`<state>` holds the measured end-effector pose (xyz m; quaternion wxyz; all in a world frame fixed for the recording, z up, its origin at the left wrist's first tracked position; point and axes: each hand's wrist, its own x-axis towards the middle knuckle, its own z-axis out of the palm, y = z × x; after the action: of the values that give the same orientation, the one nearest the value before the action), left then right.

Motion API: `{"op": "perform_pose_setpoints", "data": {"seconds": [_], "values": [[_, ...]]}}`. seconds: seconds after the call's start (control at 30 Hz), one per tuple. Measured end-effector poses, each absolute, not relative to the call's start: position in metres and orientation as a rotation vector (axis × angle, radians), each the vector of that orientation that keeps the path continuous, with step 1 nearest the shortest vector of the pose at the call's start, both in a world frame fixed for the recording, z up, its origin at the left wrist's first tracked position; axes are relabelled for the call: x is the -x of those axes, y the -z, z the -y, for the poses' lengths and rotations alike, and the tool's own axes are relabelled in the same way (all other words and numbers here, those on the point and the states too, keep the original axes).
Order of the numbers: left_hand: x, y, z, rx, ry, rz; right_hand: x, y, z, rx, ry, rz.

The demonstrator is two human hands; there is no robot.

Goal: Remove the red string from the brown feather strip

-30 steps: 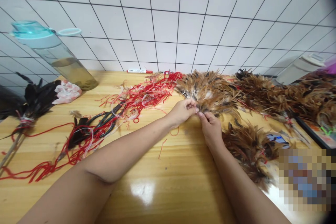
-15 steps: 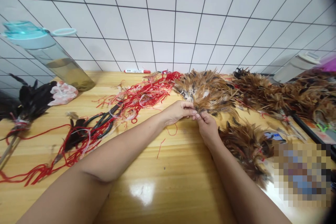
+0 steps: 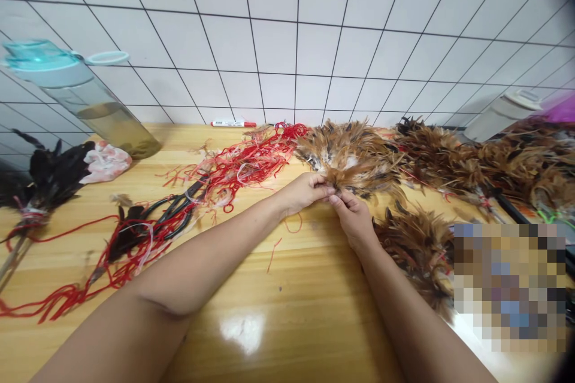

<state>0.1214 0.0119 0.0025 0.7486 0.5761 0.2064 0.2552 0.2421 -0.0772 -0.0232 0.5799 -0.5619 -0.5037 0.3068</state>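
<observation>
My left hand (image 3: pixel 306 192) and my right hand (image 3: pixel 354 216) meet over the middle of the table, fingertips pinched together. Between them they grip the lower ends of a small tuft of brown feathers (image 3: pixel 345 177). The exact ends are hidden by my fingers. Just behind lies a larger pile of brown feathers (image 3: pixel 359 146). A brown feather bundle (image 3: pixel 415 239) rests beside my right forearm. Left of my hands spreads a tangle of red string (image 3: pixel 251 158), and a short piece of red string (image 3: pixel 273 254) lies in front of my left wrist.
Scissors with black handles (image 3: pixel 179 215) lie among red strings at left. A black feather bundle on a stick (image 3: pixel 33 212), crumpled tissue (image 3: pixel 108 161) and a water bottle (image 3: pixel 103 108) stand or lie beyond. A marker (image 3: pixel 233 124) sits by the tiled wall; more brown feathers (image 3: pixel 507 158) fill the right.
My hands stay together in nearly the same place, with slight finger movement. The brown tuft above the fingers shows more clearly now. The view has shifted slightly.
</observation>
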Motion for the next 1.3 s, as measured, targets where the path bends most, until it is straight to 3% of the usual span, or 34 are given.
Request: {"op": "perform_pose_setpoints", "data": {"seconds": [0.33,0.5,0.87,1.13,1.3], "values": [[-0.1243,-0.0033,-0.0077,-1.21,-0.635,-0.545,-0.2398,0.0254,0.075,1.353,-0.646,1.133],[-0.1228,-0.0038,-0.0097,-0.941,-0.733,-0.54,-0.2367,0.0221,0.0759,1.292,-0.783,1.005],[-0.1237,-0.0027,-0.0046,-0.802,-0.579,-0.475,-0.2364,0.0214,0.0766,1.346,-0.758,0.978],[-0.1231,-0.0028,-0.0062,-0.909,-0.627,-0.499,-0.236,0.0184,0.0769,1.352,-0.754,0.978],[-0.1248,-0.0034,-0.0035,-1.356,-0.702,-0.652,-0.2385,0.0219,0.0757,1.395,-0.735,1.02]]}}
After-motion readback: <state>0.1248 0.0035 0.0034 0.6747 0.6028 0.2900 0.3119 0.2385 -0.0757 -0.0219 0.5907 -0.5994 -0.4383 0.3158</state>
